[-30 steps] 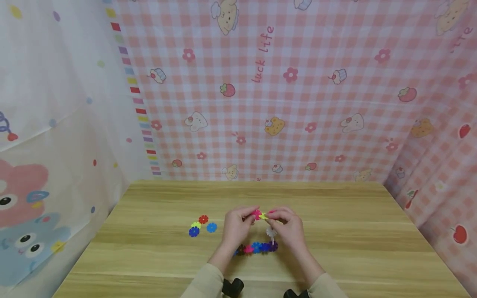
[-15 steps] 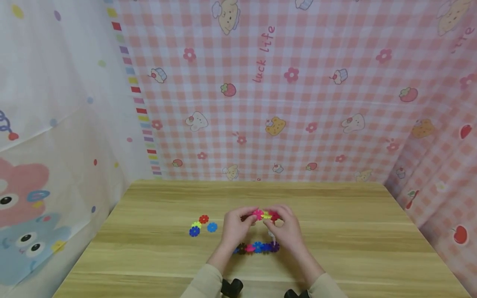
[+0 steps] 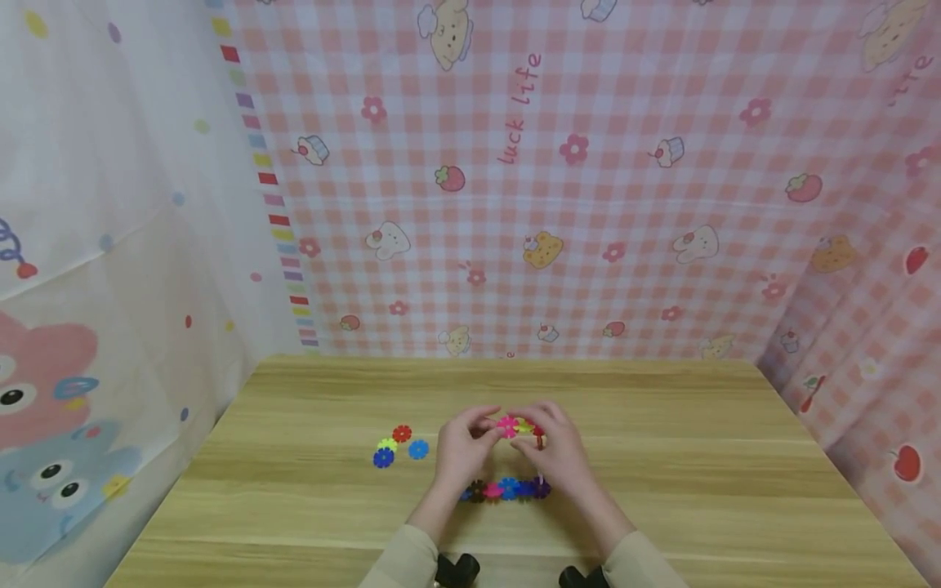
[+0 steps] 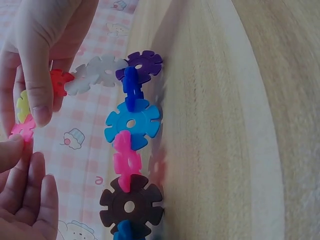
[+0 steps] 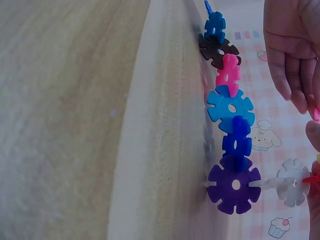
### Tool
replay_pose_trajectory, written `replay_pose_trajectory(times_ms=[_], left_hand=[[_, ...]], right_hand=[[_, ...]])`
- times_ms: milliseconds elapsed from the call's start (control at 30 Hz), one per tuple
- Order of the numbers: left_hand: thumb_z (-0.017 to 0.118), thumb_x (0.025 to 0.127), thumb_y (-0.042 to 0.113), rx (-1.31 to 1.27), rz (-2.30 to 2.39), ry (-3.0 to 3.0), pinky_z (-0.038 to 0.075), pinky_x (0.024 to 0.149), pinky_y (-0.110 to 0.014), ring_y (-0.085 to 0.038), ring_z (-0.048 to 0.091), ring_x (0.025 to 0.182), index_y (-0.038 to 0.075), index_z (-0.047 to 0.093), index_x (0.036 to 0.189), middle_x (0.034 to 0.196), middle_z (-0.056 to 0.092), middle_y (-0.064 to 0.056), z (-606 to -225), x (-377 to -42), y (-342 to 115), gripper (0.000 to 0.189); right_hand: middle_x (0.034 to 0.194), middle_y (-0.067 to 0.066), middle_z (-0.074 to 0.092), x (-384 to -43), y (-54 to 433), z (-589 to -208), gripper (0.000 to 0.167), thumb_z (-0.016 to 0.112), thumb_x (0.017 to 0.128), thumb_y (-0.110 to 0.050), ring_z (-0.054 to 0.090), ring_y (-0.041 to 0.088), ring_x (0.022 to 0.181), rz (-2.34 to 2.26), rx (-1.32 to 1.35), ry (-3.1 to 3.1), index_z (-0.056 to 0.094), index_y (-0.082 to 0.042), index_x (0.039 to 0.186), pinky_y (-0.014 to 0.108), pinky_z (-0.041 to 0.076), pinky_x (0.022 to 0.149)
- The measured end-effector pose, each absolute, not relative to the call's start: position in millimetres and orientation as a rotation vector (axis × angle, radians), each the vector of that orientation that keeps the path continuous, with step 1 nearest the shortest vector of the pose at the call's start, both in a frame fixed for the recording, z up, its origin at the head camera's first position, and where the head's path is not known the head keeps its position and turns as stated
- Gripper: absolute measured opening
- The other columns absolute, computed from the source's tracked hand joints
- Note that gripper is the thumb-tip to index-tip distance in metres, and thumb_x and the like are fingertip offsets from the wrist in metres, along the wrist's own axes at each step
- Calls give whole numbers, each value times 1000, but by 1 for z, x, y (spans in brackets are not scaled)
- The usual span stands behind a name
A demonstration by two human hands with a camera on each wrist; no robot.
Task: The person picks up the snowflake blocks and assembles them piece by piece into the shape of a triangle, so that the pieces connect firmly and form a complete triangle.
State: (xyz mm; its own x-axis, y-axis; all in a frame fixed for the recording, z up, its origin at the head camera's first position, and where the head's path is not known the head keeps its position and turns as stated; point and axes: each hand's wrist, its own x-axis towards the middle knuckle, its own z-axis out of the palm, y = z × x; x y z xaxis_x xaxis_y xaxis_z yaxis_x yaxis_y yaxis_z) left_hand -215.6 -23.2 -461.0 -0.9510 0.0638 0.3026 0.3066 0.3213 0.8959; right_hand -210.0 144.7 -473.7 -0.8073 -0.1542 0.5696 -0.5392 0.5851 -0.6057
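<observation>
A chain of slotted flower-shaped plastic discs bends around between the two hands. Its front row runs through brown, pink, light blue [image 4: 143, 123], dark blue and purple [image 5: 224, 195] discs. From the purple one, clear-white discs [image 4: 106, 71] lead to red [image 4: 60, 82], yellow [image 4: 22, 106] and a pink disc [image 3: 507, 426] at the far side. My left hand [image 3: 463, 453] pinches that pink disc at its left edge. My right hand [image 3: 555, 449] curls around the yellow and pink part of the chain from the right, its fingers partly covering the red and white discs.
Left of the hands lie loose discs: red [image 3: 402, 434], yellow-green [image 3: 387, 444], dark blue [image 3: 383, 457] and light blue [image 3: 418, 449]. They rest on the wooden table [image 3: 684, 474]. Behind it hangs a pink checked cloth [image 3: 632, 204].
My right hand has slid a little left along the chain, from the yellow disc toward the pink one. My left hand has shifted slightly left. The loose discs stay put.
</observation>
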Motion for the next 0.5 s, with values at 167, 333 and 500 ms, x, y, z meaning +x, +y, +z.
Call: replay_pose_trajectory(times_ms=[167, 333, 500], left_hand=[[75, 85, 1, -345, -1702, -2374, 56, 75, -27, -18, 66, 80, 2, 71, 112, 86, 73, -5, -460, -216, -24, 27], [73, 87, 1, -354, -1707, -2381, 56, 77, -29, -20, 67, 82, 0, 70, 114, 88, 73, -6, -460, -216, -26, 27], [73, 90, 8, -345, -1732, -2399, 56, 79, -29, -19, 67, 85, 2, 70, 116, 90, 73, -4, -461, -217, -29, 26]], right_hand=[[110, 5, 63, -213, 144, -475, 44, 87, 72, 0, 59, 22, 98, 1055, 569, -2320, 72, -15, 110, 29, 52, 69], [107, 4, 63, -214, 143, -475, 41, 87, 72, -1, 58, 21, 98, 1027, 569, -2309, 73, -15, 108, 32, 52, 72], [105, 2, 64, -213, 144, -473, 38, 87, 73, -3, 57, 18, 95, 1023, 561, -2305, 73, -14, 107, 30, 52, 71]])
